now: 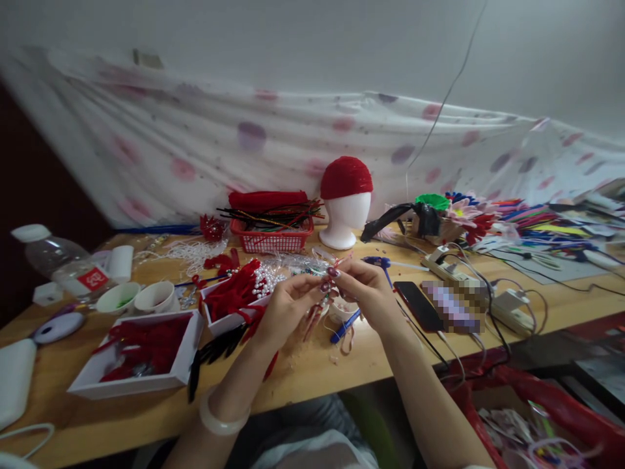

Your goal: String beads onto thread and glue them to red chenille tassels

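Over the front of the table, my left hand (pixel 293 305) and my right hand (pixel 364 286) meet with their fingertips pinched. Between them is a small beaded piece with thin strands (pixel 311 319) hanging below; its exact kind is too small to make out. A white cup (pixel 343 309) stands just beneath the right hand. Beside the cup lies a blue stick-like tool (pixel 344 327) with a loop of pinkish ribbon (pixel 347 341). Left of my hands, a white box (pixel 213 319) holds red fuzzy pieces and strings of white beads (pixel 266 279).
A white foam head (pixel 347 218) in a red cap (pixel 346 177) stands behind my hands, right of a red basket (pixel 271 242). At left are another box (pixel 183 378), cups (pixel 156 298) and a bottle (pixel 61 260). Rightward lie a phone (pixel 417 305) and power strips (pixel 452 272) with cables.
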A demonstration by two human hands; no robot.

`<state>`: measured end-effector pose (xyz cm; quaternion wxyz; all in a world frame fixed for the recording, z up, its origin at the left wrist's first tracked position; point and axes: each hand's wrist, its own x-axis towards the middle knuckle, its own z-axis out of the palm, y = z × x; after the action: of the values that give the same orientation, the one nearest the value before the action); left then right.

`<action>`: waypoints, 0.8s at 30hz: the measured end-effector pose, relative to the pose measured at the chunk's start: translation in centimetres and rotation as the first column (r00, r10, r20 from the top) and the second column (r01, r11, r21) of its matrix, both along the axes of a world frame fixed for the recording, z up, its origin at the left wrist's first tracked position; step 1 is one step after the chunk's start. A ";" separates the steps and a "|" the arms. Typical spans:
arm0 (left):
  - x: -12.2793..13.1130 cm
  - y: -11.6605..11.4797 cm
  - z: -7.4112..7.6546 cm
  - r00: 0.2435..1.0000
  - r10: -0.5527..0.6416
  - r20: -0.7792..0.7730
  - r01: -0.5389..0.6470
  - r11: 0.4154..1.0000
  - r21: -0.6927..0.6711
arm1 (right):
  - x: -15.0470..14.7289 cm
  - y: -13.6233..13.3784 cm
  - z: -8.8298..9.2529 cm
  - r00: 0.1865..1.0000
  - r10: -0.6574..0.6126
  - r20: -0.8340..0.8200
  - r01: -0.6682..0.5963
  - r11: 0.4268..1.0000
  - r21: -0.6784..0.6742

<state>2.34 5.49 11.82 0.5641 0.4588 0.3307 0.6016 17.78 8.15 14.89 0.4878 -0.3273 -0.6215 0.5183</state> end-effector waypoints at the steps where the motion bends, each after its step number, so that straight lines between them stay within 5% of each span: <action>1: 0.0 -0.1 0.0 1.000 0.012 0.001 -0.012 1.000 0.002 | 0.0 0.0 -0.1 1.000 0.000 0.004 0.000 1.000 0.006; 14: 0.1 -0.9 -0.5 0.996 0.088 0.019 -0.086 0.994 -0.064 | -0.4 -0.7 -1.5 0.998 -0.068 0.003 0.068 0.995 0.069; 19: -1.9 -0.1 1.3 0.993 0.104 -0.059 -0.105 0.994 -0.017 | -0.2 -0.8 -1.5 0.997 -0.060 0.050 0.055 0.994 0.097; 24: -1.3 0.7 3.3 0.962 0.051 -0.269 -0.040 0.998 0.044 | -0.2 -0.8 -1.0 0.994 -0.004 0.113 -0.010 0.992 0.122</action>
<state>1.06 6.22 15.16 0.4909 0.5395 0.4035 0.5524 17.58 7.35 13.86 0.4704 -0.3246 -0.6792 0.4605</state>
